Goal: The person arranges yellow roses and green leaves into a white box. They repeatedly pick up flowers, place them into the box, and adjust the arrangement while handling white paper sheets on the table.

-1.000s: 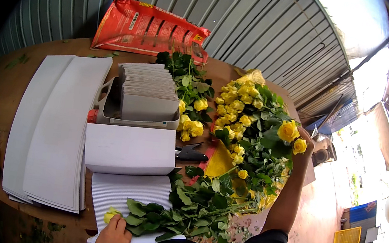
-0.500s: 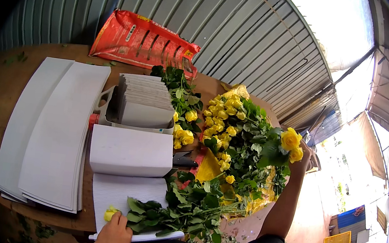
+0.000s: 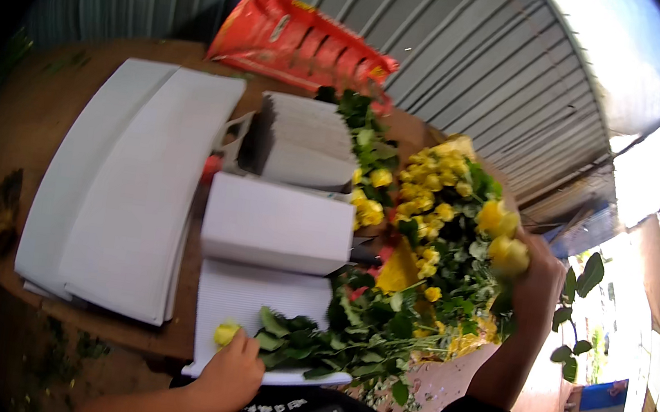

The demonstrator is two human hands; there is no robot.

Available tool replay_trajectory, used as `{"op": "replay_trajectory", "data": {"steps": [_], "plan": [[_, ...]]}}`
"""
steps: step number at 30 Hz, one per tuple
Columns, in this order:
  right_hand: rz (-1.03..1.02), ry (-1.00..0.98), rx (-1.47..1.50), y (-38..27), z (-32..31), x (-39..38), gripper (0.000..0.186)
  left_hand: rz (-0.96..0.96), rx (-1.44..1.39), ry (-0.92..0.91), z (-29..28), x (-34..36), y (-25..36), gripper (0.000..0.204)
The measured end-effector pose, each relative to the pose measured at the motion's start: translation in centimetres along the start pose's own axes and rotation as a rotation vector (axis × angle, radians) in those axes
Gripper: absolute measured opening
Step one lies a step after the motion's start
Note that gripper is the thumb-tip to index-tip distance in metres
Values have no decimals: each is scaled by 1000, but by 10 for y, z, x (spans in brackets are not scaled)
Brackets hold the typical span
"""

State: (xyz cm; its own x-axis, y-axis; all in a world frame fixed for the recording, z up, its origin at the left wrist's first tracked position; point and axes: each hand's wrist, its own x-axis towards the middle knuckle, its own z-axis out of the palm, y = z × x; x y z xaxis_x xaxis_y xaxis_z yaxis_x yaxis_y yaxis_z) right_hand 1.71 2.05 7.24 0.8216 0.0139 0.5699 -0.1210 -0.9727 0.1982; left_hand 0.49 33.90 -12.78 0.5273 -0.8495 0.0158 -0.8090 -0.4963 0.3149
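My left hand point(image 3: 234, 371) is closed at a yellow rose point(image 3: 226, 333), its fingertips just under the bloom. The rose lies on a white corrugated sheet point(image 3: 266, 289) beside green leafy stems point(image 3: 362, 346) that stretch off to the right. My right hand point(image 3: 539, 277) is raised over the right side of the table, closed around a pair of yellow roses point(image 3: 498, 219). One bloom is blurred, and leaves point(image 3: 578, 298) stick out past the hand's far side. Behind them lies a large pile of yellow roses point(image 3: 431, 185) with dense foliage.
Long white sheets point(image 3: 133, 198) are stacked on the brown table point(image 3: 10, 158) at left. A folded white board point(image 3: 279, 220) stands before a crate holding grey-white sheets point(image 3: 309, 142). More roses point(image 3: 367, 209) lie beside it. A red bag point(image 3: 304, 46) leans against the metal wall point(image 3: 448, 48).
The view has swung, shifting the table's contents rightward and up. My right hand has tilted the roses, and leaves now show beyond it. My left hand stays at the rose.
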Motion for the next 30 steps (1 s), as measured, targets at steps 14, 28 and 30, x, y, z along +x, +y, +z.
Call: {"op": "replay_trajectory", "data": {"steps": [14,28,30], "plan": [[-427,-1096,822,-185,145,-71,29,-68,69,191,6,-2,15,17],[-366,-1171,763,-180,149,-57,17,-132,-76,117,-7,1,8,66],[-346,-1079,779,-176,143,-65,19,-132,-113,66,-9,2,7,66]]}}
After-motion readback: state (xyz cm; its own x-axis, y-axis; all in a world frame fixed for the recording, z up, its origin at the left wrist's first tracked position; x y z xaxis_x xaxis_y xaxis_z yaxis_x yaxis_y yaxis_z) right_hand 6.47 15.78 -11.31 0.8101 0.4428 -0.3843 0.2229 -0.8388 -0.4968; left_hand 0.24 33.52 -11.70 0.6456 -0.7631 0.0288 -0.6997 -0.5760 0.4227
